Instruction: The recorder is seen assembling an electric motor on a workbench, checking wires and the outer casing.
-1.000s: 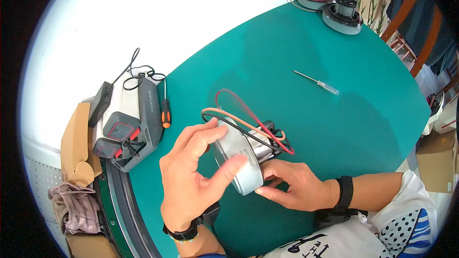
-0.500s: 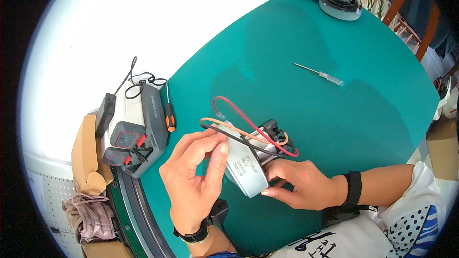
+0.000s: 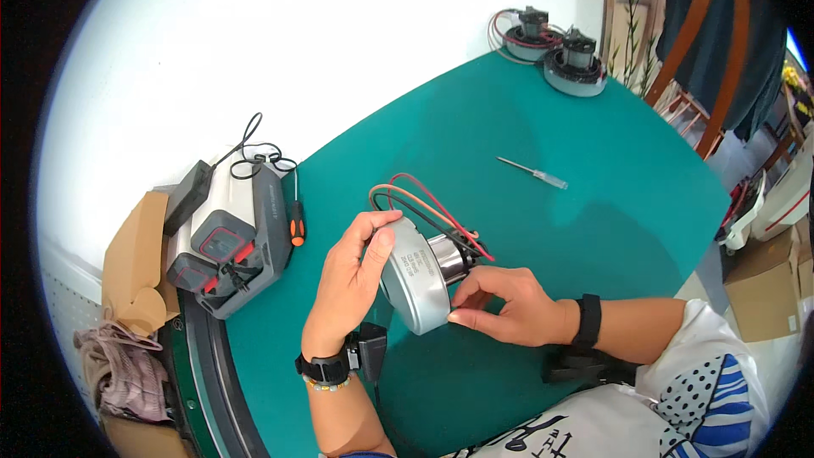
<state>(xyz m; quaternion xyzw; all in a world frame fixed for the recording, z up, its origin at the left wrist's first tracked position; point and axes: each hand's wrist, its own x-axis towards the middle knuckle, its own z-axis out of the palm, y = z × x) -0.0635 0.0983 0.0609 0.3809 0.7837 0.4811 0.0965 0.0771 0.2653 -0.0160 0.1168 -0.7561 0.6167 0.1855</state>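
Note:
A blower motor point(image 3: 411, 280) with a silver-grey round housing is held tilted above the green table, with printing on its side wall. My left hand point(image 3: 349, 280) grips the housing rim from the left, thumb on the side wall. From the right, my right hand point(image 3: 509, 305) pinches the lower edge of the housing between thumb and fingers. A shiny metal cylinder with a dark end piece sticks out to the right of the housing. Red, black and orange wires point(image 3: 424, 199) loop over the motor's top. The left fingertips are partly hidden behind the housing.
Beyond the motor lies a clear-handled screwdriver point(image 3: 547, 178). Two similar motors point(image 3: 577, 68) stand at the table's far end. To the left are a grey-and-white device point(image 3: 254, 246) with a black cable, an orange-and-black screwdriver point(image 3: 297, 225) and an open cardboard box point(image 3: 136, 254).
The motor has turned in my hands, so its round housing stands more upright and the wires have swung back. The whole view has shifted, with the far motors now lower in it.

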